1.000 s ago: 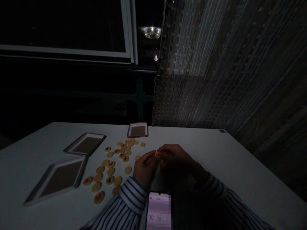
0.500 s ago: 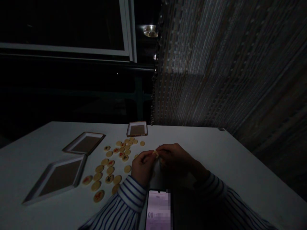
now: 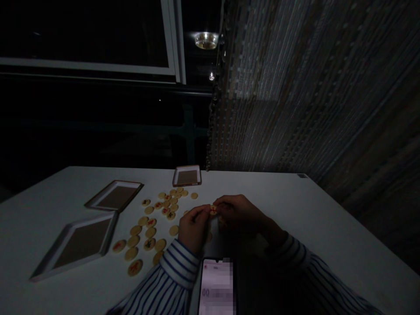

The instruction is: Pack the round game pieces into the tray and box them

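Observation:
My left hand (image 3: pixel 193 227) and my right hand (image 3: pixel 238 212) meet above the white table (image 3: pixel 328 232), fingers curled. Between their fingertips sits a round yellow game piece with a red mark (image 3: pixel 213 209); both hands pinch it. Several more yellow discs (image 3: pixel 154 223) with red or black marks lie scattered on the table to the left of my hands. Both arms wear striped sleeves. The scene is dim.
Two shallow trays (image 3: pixel 78 245) (image 3: pixel 114 197) lie at the left, and a small tray (image 3: pixel 187 176) sits at the back. A lit phone (image 3: pixel 216 288) stands at the near edge. A beaded curtain (image 3: pixel 295 87) hangs behind the table; a dark window is at the left.
My hands stay together with the piece between them; the fingers shift slightly and the red mark on the piece shows more clearly now. The view has drifted a little.

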Tool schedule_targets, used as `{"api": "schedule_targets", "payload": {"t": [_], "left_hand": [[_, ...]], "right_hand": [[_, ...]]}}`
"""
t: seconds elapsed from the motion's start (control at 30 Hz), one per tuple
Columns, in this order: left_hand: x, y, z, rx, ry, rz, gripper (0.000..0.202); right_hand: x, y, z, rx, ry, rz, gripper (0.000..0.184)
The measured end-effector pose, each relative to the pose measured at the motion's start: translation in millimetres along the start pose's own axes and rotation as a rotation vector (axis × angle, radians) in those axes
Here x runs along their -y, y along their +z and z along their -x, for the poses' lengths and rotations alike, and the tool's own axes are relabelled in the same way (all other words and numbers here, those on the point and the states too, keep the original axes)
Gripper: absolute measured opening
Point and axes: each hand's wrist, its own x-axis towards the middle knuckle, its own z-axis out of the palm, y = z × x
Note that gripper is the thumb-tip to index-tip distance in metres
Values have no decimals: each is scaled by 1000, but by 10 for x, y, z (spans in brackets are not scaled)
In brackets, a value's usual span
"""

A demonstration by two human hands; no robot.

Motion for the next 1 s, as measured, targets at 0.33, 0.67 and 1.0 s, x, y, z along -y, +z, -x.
{"api": "schedule_targets", "payload": {"t": [0.33,0.67,1.0], "left_hand": [[-39,-1,-1,-17,1,-43,29],[-103,8,25,-38,-41,32,31],[-1,18,-3,-10,-42,97,33]], "right_hand": [[0,20,-7,4,-10,-26,22],[22,2,5,3,68,-73,26],[-24,22,4,9,48,-74,24]]}}
